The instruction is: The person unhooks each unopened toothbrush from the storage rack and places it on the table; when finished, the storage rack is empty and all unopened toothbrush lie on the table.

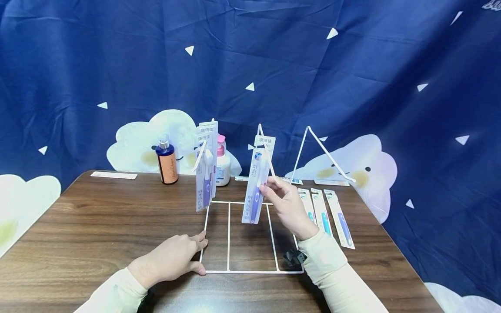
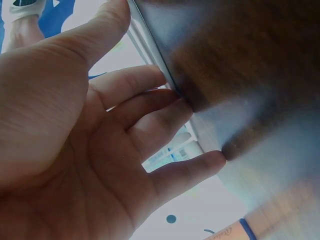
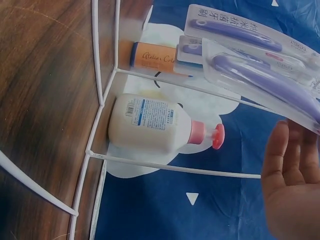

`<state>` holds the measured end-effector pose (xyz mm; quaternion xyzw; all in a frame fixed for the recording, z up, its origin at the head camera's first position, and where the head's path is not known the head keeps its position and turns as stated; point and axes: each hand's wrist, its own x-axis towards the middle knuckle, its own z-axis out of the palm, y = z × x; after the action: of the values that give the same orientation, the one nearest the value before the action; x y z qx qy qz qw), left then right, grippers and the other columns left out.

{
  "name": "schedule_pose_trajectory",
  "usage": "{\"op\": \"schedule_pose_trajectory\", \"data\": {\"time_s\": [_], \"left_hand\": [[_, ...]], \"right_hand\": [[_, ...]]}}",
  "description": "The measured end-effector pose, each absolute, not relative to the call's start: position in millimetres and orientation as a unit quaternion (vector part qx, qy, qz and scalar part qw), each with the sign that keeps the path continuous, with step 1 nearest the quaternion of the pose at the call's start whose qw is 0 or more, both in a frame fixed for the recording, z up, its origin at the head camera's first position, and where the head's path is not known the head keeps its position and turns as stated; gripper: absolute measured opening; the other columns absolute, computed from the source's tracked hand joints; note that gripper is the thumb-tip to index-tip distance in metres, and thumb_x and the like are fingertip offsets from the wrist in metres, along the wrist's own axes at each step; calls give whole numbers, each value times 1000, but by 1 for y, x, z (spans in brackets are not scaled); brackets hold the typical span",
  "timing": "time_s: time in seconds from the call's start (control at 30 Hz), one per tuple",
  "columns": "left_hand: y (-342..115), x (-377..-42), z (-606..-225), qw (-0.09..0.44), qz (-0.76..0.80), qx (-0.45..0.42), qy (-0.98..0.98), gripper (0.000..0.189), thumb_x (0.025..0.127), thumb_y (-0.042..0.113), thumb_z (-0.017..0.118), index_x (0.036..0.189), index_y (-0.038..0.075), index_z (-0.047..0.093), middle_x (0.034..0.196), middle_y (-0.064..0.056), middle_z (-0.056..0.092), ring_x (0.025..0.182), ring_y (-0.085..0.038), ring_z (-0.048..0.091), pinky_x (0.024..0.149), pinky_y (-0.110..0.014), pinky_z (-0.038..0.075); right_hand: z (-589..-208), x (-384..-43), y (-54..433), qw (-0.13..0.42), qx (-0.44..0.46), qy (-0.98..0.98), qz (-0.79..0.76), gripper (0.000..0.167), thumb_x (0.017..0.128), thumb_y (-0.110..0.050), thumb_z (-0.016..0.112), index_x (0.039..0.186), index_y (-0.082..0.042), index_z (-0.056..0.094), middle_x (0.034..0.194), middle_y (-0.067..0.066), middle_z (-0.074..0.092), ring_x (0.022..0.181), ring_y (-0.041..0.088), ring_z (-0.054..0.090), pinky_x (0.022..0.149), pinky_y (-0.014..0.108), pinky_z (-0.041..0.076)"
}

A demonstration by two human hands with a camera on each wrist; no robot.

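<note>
Grips with the right hand (image 1: 287, 206) one purple-handled packaged toothbrush (image 1: 252, 191), pinched between the thumb on the near face and fingers partly hidden behind. Found upright with the top tilted slightly right, above the middle of a white wire rack (image 1: 254, 272), just beside the middle prong (image 1: 260, 129). Cannot determine attachment to that prong. Partly visible directly behind: a second pack (image 1: 266, 140).

Rests the left hand (image 1: 174, 256) at the near left of the rack, with fingers parted and mostly extended, touching the left rail, and with the thumb at the near left corner. Closes around nothing.

Noted on the left prong (image 1: 198, 157): at least two hanging packs (image 1: 201, 189). Noted to the right of the rack, flat on the wooden table (image 1: 137, 217): three loose packs (image 1: 342, 221), side by side. Observed at the far side: a blue bottle with an orange label (image 1: 168, 164) on the left, a pink-topped pump bottle (image 1: 223, 169) nearer the middle. Includes, beyond the table, a blue patterned cloth (image 1: 250, 43).
</note>
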<state>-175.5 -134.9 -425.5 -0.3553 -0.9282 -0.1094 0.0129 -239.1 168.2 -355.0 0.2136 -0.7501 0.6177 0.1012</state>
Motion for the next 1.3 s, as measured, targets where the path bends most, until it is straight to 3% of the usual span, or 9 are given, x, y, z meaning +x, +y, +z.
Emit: {"op": "schedule_pose_trajectory", "data": {"time_s": [0.27, 0.7, 0.83, 1.3], "left_hand": [[-135, -178, -427, 24, -97, -361, -927, 81, 79, 60, 79, 129, -3, 74, 138, -28, 68, 108, -42, 76, 88, -49, 63], [-136, -176, -426, 13, -103, -355, -929, 81, 79, 59, 79, 130, -4, 73, 140, -28, 66, 109, -44, 75, 89, -50, 63], [-135, -177, -427, 17, -100, -358, -928, 82, 79, 60, 79, 130, -4, 73, 140, -28, 66, 108, -44, 75, 88, -50, 63], [-135, -176, -427, 15, -107, -356, -928, 78, 80, 56, 81, 129, -4, 73, 140, -27, 67, 110, -41, 76, 89, -49, 63]], "right_hand": [[-354, -239, 169, 106, 221, -730, 638, 21, 107, -3, 56, 112, 16, 64, 96, -8, 68, 84, 6, 69, 80, 28, 63], [-346, -239, 185, 124, 178, -736, 641, 21, 107, -2, 56, 118, 14, 64, 90, -12, 72, 81, 5, 69, 77, 22, 60], [-350, -239, 200, 133, 176, -737, 639, 19, 107, 0, 56, 119, 13, 62, 90, -13, 73, 77, 6, 69, 72, 21, 59], [-367, -241, 277, 144, 124, -757, 625, 31, 110, -13, 58, 129, 12, 60, 95, -8, 72, 85, 5, 68, 75, 25, 61]]}}
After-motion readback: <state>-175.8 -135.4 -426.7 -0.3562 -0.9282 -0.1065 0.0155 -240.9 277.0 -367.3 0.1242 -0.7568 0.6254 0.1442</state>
